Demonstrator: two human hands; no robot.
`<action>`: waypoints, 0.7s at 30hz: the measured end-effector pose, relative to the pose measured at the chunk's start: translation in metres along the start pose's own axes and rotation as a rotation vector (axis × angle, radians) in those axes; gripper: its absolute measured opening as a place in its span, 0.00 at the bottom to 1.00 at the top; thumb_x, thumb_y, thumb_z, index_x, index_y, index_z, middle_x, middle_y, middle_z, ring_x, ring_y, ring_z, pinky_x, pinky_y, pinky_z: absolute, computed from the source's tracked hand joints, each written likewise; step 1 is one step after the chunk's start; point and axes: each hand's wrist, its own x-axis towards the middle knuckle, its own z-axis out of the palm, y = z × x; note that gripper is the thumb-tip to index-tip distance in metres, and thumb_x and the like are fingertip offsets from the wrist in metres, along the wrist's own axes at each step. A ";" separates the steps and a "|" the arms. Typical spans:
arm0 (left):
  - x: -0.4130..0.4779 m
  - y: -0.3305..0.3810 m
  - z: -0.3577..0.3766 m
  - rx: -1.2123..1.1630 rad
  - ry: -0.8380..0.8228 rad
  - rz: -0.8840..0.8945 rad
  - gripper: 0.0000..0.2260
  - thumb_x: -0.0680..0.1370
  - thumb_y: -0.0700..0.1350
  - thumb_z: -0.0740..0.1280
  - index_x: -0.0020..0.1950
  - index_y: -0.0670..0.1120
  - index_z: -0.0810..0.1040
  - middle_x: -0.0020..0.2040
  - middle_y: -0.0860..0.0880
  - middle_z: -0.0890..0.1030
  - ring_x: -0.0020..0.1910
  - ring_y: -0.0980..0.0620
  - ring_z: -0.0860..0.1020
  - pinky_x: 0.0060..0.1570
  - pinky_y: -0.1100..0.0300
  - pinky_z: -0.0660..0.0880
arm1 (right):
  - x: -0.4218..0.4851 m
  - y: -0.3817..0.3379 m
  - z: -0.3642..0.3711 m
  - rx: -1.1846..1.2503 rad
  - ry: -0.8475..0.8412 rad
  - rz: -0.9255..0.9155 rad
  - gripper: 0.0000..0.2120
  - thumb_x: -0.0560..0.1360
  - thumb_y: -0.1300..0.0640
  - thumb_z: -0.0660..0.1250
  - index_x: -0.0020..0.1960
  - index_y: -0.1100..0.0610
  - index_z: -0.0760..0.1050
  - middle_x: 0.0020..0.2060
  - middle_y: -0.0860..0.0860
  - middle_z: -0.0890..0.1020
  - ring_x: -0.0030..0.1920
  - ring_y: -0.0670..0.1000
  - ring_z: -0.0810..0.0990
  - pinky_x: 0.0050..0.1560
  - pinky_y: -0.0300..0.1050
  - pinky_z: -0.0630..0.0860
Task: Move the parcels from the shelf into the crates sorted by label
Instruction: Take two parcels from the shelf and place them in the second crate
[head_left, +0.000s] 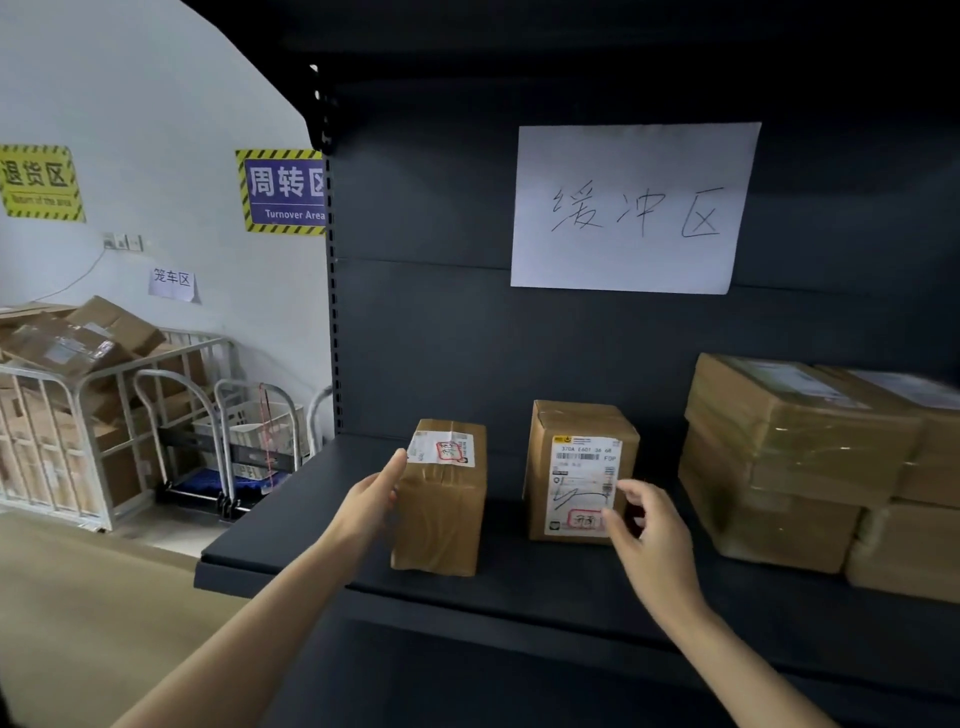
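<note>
We see two small parcels standing on the dark shelf (291, 545), apart from each other, and one hand at each.

Our left hand (371, 493) lies flat against the left side of the taped parcel (439, 514). Its fingers (397, 462) are straight and together, the tips reaching up near the parcel's top edge, just beside its white label. The thumb is hidden from us, so nothing here shows a grip, only an open palm laid on the cardboard.

Our right hand (652, 530) hovers at the lower right corner of the labelled parcel (579, 473), which stands upright with its printed label facing us. Its fingers (631, 491) are spread and loosely curled, holding nothing. The thumb tip overlaps the label's lower right edge by the red stamp; we cannot tell whether it touches the box.

To the right, well apart from the hands, sits a stack of larger taped parcels (795, 457). On the back panel above hangs a handwritten paper sign (634, 208). Off to the left stands a metal cage cart (78, 415) piled with cartons, and on the wall a blue Turnover Area sign (283, 189) and a yellow sign (39, 182)
</note>
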 end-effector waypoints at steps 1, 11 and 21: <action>0.000 0.002 0.003 -0.012 -0.007 0.000 0.21 0.76 0.63 0.58 0.57 0.48 0.75 0.51 0.51 0.79 0.53 0.51 0.76 0.57 0.53 0.70 | 0.002 0.008 -0.004 -0.010 0.013 0.049 0.19 0.73 0.60 0.68 0.63 0.60 0.71 0.59 0.53 0.76 0.60 0.50 0.74 0.57 0.41 0.71; 0.015 0.005 0.029 -0.027 -0.022 -0.044 0.16 0.74 0.57 0.66 0.57 0.50 0.75 0.51 0.48 0.81 0.51 0.48 0.79 0.57 0.49 0.75 | 0.041 0.034 -0.005 0.106 -0.417 0.419 0.31 0.76 0.52 0.65 0.74 0.56 0.57 0.72 0.53 0.66 0.72 0.54 0.64 0.70 0.50 0.63; 0.030 0.004 0.054 -0.055 -0.136 -0.090 0.15 0.73 0.59 0.67 0.57 0.55 0.73 0.53 0.52 0.79 0.56 0.49 0.76 0.63 0.49 0.71 | 0.060 0.026 0.001 0.374 -0.533 0.371 0.25 0.78 0.53 0.61 0.73 0.49 0.59 0.67 0.49 0.73 0.67 0.51 0.70 0.65 0.46 0.66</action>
